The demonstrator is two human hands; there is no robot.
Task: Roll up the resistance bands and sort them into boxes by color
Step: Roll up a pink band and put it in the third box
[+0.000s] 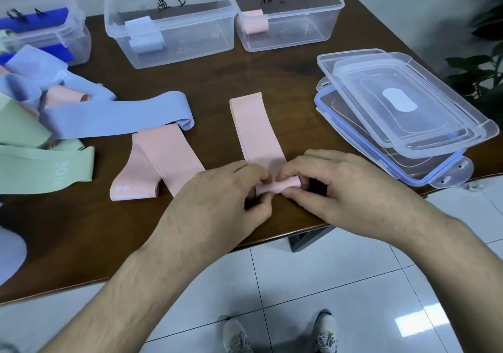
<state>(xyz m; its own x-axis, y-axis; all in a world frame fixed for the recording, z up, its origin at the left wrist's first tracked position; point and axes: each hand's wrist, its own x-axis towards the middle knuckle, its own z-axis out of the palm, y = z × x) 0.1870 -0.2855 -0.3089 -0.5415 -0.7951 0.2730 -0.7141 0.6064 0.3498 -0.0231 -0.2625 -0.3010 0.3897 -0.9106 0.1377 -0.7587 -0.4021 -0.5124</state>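
A pink resistance band (255, 129) lies stretched away from me on the brown table (81, 230), its near end wound into a small tight roll (283, 185). My left hand (217, 192) and my right hand (337, 184) both pinch that roll, one at each end. Another pink band (160, 159) lies folded to the left. Blue bands (114, 118) and green bands (40, 167) are heaped at the far left. The middle clear box (174, 39) holds a rolled pale blue band (143, 34). The right clear box (294, 23) holds a rolled pink band (254, 22).
A third clear box (79, 39) at the back left has dark blue material in it. Stacked box lids (402, 116) lie on the table's right side. The table's front edge runs just below my hands. A plant (484, 61) stands at the right.
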